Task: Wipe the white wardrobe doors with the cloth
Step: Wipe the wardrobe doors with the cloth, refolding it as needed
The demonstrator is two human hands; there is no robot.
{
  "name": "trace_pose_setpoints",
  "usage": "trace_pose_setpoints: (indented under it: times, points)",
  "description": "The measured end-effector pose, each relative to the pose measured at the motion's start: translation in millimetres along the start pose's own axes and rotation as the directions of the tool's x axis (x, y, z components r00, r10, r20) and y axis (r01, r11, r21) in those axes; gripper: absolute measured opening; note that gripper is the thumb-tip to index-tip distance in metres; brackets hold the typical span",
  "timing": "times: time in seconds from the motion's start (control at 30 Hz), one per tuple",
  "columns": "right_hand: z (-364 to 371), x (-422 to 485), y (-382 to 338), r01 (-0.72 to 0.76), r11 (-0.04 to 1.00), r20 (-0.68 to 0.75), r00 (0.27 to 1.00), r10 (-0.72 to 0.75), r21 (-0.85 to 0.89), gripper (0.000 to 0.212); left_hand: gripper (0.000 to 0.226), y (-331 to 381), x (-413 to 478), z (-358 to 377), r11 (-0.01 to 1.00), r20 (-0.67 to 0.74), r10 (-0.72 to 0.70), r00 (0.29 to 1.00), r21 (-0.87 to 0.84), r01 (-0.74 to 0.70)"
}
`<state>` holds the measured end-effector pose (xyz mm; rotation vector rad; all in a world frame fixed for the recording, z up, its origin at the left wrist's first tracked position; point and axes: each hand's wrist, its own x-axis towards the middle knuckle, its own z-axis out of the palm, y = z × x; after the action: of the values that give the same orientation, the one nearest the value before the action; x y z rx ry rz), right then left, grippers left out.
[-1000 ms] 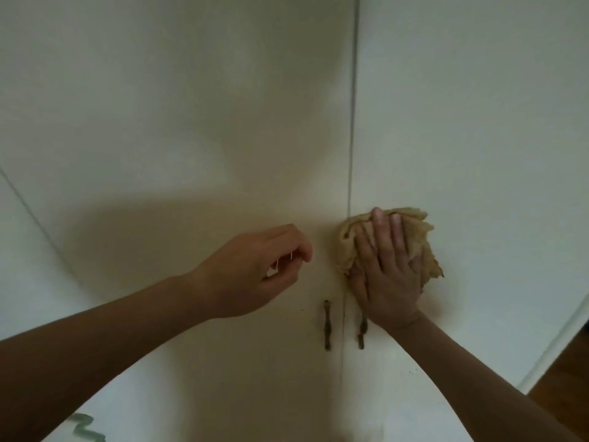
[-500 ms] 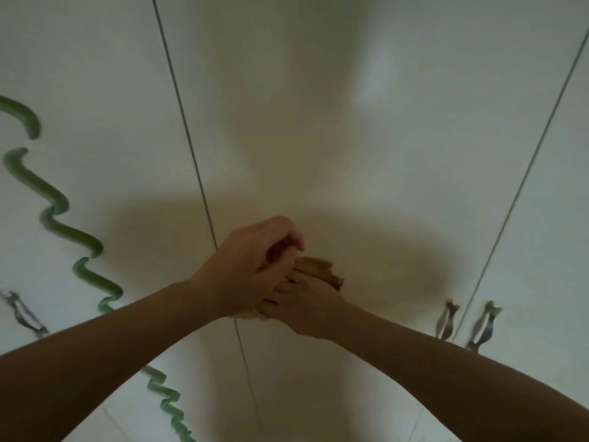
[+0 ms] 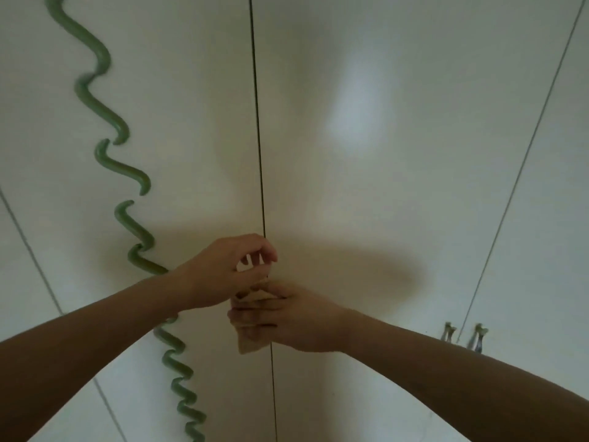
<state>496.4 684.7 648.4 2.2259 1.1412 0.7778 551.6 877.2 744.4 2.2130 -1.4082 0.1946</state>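
White wardrobe doors (image 3: 382,186) fill the view, with a dark seam (image 3: 258,138) running down the middle. My right hand (image 3: 296,317) grips a bunched tan cloth (image 3: 251,344) and holds it against the doors right at this seam, fingers pointing left. A corner of the cloth hangs out below the fingers. My left hand (image 3: 232,269) hovers just above the right hand. Its fingers are curled toward the thumb, and I see nothing held between them.
A green wavy decoration (image 3: 134,173) snakes down the left door and passes behind my left forearm. Two small metal handles (image 3: 447,331) (image 3: 478,338) sit beside another door seam at the lower right. More seams cross the far left.
The view has swung left, away from the handles. My right hand has carried the cloth left to the middle seam and bunched it. My left hand stays curled just above it.
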Motion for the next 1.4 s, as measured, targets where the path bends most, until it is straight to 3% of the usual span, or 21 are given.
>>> trace_pose_setpoints:
  times: [0.13, 0.23, 0.37, 0.47, 0.53, 0.63, 0.77, 0.83, 0.87, 0.93, 1.0, 1.07, 1.1, 1.17, 1.2, 1.27, 1.4]
  points:
    - [-61.9, -0.1, 33.9, 0.059, 0.997, -0.058, 0.996, -0.062, -0.053, 0.032, 0.023, 23.7, 13.3, -35.8, 0.999, 0.211, -0.046, 0.976, 0.025, 0.042]
    - [-95.5, -7.1, 55.8, 0.041, 0.996, -0.106, 0.993, -0.049, -0.084, 0.030, 0.024, 44.6, 27.7, -59.3, 0.997, 0.199, -0.056, 0.978, -0.043, 0.066]
    - [-130.4, -24.5, 72.0, 0.078, 0.987, -0.135, 0.986, -0.098, -0.141, 0.024, 0.016, 73.0, 39.8, -80.1, 0.949, 0.213, -0.077, 0.974, -0.283, 0.137]
    - [-147.7, -39.4, 78.0, 0.091, 0.986, -0.118, 0.987, -0.108, -0.142, 0.022, 0.014, 88.5, 49.2, -93.4, 0.929, 0.234, -0.104, 0.966, -0.325, 0.179]
    - [-155.6, -51.8, 79.6, 0.074, 0.988, -0.116, 0.989, -0.090, -0.134, 0.020, 0.010, 101.3, 59.2, -99.5, 0.928, 0.176, -0.154, 0.972, -0.312, 0.203]
    - [-169.5, -68.5, 68.3, 0.045, 0.993, -0.129, 0.990, -0.058, -0.105, 0.018, 0.013, 120.0, 74.5, -102.5, 0.948, -0.040, -0.251, 0.967, -0.214, 0.237]
    - [-206.2, -76.6, 48.3, 0.136, 0.989, -0.157, 0.977, -0.143, -0.054, 0.036, 0.013, 145.9, 88.5, -105.0, 0.950, -0.280, -0.235, 0.931, -0.270, 0.159]
    - [-221.6, -75.3, 56.9, 0.007, 0.999, -0.318, 0.948, -0.023, -0.051, 0.037, 0.014, 155.7, 91.3, -107.3, 0.957, -0.327, -0.198, 0.924, -0.270, 0.110]
    - [-225.4, -74.0, 66.7, -0.145, 0.989, -0.396, 0.908, 0.135, 0.005, 0.036, 0.014, 159.2, 91.7, -109.2, 0.958, -0.341, -0.182, 0.922, -0.274, 0.087]
    - [-230.8, -70.2, 89.6, -0.509, 0.833, -0.446, 0.707, 0.549, 0.218, 0.039, 0.015, 163.1, 91.2, -113.8, 0.970, -0.361, -0.125, 0.924, -0.242, 0.036]
    - [-232.1, -65.9, 111.2, -0.691, 0.578, -0.240, 0.530, 0.813, 0.433, 0.058, 0.015, 165.9, 88.9, -119.0, 0.990, -0.351, -0.030, 0.936, -0.139, -0.020]
    - [-234.9, -59.9, 127.2, -0.713, 0.425, 0.013, 0.519, 0.855, 0.557, 0.074, 0.014, 167.8, 86.0, -122.2, 0.995, -0.313, 0.042, 0.949, -0.071, -0.067]
    - [-238.4, -55.0, 131.6, -0.704, 0.368, 0.109, 0.532, 0.839, 0.607, 0.069, 0.013, 167.9, 84.9, -122.9, 0.995, -0.296, 0.065, 0.953, -0.058, -0.086]
    - [-244.1, -46.9, 133.9, -0.660, 0.253, 0.215, 0.542, 0.812, 0.707, 0.029, 0.012, 166.7, 82.1, -123.7, 0.991, -0.283, 0.079, 0.956, -0.086, -0.107]
    - [-246.1, -44.3, 133.7, -0.641, 0.210, 0.240, 0.541, 0.806, 0.739, 0.021, 0.012, 165.8, 80.2, -124.2, 0.984, -0.275, 0.064, 0.959, -0.143, -0.107]
    - [-246.2, -42.9, 132.9, -0.660, 0.194, 0.267, 0.530, 0.805, 0.726, 0.030, 0.012, 161.0, 77.2, -126.3, 0.956, -0.246, 0.006, 0.969, -0.284, -0.078]
    - [-257.3, -39.0, 132.2, -0.676, 0.243, 0.218, 0.521, 0.825, 0.695, 0.020, 0.016, 162.2, 71.8, -123.3, 0.881, -0.127, -0.181, 0.975, -0.462, 0.103]
